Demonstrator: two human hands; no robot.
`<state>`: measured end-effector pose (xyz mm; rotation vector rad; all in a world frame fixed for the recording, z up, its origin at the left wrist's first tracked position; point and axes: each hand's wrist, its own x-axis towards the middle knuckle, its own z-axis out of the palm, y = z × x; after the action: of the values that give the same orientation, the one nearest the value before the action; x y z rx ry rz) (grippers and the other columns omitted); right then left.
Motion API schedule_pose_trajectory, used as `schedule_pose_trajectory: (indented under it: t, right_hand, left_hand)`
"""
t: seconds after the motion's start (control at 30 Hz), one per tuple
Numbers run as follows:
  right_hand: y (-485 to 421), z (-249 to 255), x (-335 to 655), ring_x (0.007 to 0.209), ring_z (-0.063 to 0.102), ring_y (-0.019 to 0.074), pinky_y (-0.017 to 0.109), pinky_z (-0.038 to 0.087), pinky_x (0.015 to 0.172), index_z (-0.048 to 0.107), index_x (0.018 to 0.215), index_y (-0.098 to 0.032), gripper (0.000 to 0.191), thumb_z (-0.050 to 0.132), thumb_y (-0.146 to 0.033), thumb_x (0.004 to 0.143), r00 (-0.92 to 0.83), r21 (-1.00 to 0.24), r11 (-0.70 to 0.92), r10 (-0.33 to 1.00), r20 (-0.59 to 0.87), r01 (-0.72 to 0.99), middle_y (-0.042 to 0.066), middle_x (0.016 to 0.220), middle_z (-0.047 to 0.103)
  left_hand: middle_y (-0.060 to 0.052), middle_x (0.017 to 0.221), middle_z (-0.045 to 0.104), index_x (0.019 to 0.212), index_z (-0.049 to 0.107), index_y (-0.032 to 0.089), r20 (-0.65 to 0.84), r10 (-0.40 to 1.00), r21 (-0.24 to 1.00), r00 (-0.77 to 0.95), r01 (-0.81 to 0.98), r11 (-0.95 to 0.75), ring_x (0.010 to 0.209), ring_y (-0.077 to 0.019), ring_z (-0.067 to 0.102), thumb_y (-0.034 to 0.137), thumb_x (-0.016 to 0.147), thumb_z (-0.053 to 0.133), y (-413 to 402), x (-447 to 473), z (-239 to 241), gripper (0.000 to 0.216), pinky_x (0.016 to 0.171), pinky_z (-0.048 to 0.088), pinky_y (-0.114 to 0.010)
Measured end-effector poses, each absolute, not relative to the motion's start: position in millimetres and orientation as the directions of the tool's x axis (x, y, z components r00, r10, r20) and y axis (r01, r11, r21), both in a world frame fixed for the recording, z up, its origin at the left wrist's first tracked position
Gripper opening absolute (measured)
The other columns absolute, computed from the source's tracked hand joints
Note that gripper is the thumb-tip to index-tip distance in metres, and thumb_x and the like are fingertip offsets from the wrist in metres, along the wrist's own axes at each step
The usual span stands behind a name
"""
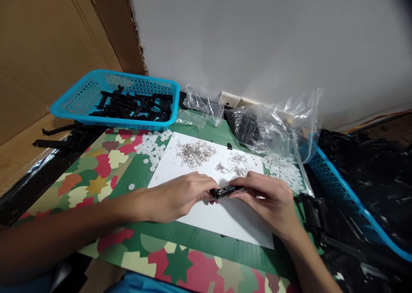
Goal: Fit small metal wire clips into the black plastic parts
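Observation:
Both hands meet over a white sheet of paper (206, 218) on the patterned table. My left hand (180, 196) is closed around the left end of a small black plastic part (225, 192). My right hand (267, 198) pinches the same part at its right end with thumb and fingertips. Just beyond the hands, small metal springs (195, 152) lie in loose piles on the paper. White plastic discs (152, 149) are scattered to the left of the sheet and a second heap of white discs (283, 169) lies at its right.
A blue basket (80, 102) with black parts stands at the back left. Clear plastic bags (273, 125) lie at the back centre. Another blue basket (337, 190) and a heap of black parts (370, 185) fill the right side. Cardboard (48, 44) rises on the left.

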<state>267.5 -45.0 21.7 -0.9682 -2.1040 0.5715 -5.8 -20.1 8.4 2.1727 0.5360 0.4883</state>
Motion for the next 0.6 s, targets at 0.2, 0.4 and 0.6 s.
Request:
schedule_pose_trajectory:
  t: [0.2,0.4,0.6]
  right_hand:
    - [-44.0,23.0,268.5,0.051,0.053,0.0099,0.025,0.039,0.049,0.080,0.100,-0.018,0.009,0.072,-0.021,0.099,-0.478,-0.586,0.638,0.767,0.428,0.500,0.000,0.068,0.067]
    - [-43.7,21.9,264.1,0.052,0.055,0.0097,0.024,0.037,0.049,0.081,0.096,-0.018,0.013,0.070,-0.024,0.101,-0.514,-0.539,0.668,0.742,0.430,0.514,-0.001,0.065,0.065]
    - [-46.3,29.8,264.1,0.080,0.068,0.0153,0.027,0.053,0.070,0.079,0.111,-0.019,0.015,0.069,-0.026,0.102,-0.390,-0.611,0.535,0.845,0.367,0.584,0.005,0.090,0.072]
  left_hand:
    - [-0.008,0.113,0.074,0.144,0.063,0.020,0.169,0.631,0.798,0.757,0.271,-0.538,0.097,-0.0189,0.066,0.035,0.107,0.062,-21.7,-6.2,10.0,0.040,0.088,0.051,-0.032]
    - [-0.005,0.092,0.079,0.117,0.080,0.018,0.163,0.795,0.818,0.585,0.370,-0.441,0.074,-0.0149,0.066,0.038,0.100,0.073,-21.5,-8.3,-2.9,0.027,0.072,0.053,-0.029]
    - [-0.007,0.106,0.082,0.110,0.083,0.020,0.291,0.760,0.793,0.582,0.298,-0.531,0.092,-0.0196,0.074,0.026,0.097,0.078,-20.5,-7.0,-7.4,0.015,0.081,0.058,-0.033]
